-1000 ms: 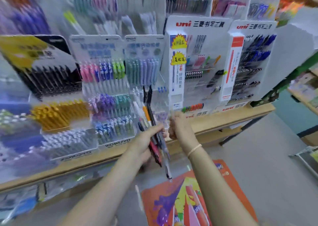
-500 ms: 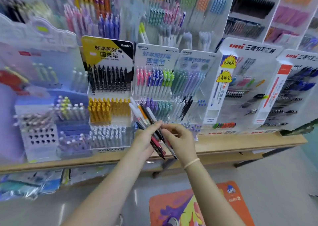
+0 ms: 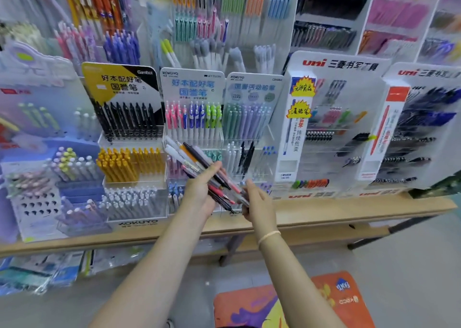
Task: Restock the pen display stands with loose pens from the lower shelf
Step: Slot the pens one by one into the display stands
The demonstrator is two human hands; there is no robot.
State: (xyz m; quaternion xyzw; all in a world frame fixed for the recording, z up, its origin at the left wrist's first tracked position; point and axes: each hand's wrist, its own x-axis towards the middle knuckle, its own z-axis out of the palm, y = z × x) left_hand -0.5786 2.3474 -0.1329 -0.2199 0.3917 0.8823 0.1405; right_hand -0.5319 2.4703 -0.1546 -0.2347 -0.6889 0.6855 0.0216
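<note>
Since a moment ago: both hands sit higher and closer to the stands, and the right hand has slid down toward the low tips of the bundle.
Left hand (image 3: 199,193): grip wrapped round a fanned bundle of loose pens (image 3: 199,168), thumb lying across the top, and it's holding them firm.
Right hand (image 3: 259,203): fingers curled at the lower-right end of the bundle, apparently pinching a single pen there; exactly which one I cannot tell through the blur.
Long axis: the pens run diagonally, caps up and to the left of the left hand, tips down and to the right, so the right hand is the nearer one for drawing a pen out.
Where the pens are: in mid-air, just in front of the middle Kokuyo stand (image 3: 193,118), above the wooden shelf (image 3: 349,210).
Middle Kokuyo stand: pink, blue and green pens upright in the top tier; lower tiers partly hidden behind the bundle.
Left of that stand: black pens (image 3: 127,118) on top, yellow pens (image 3: 129,163) beneath, white ones lowest.
Right of that stand: a pastel pencil stand (image 3: 249,120), its second tier thin, only a few white and black pens.
Further right: two Uni stands (image 3: 334,128) with visible gaps.
Judgement: sorting phase, one pen being singled out for its slot.
</note>
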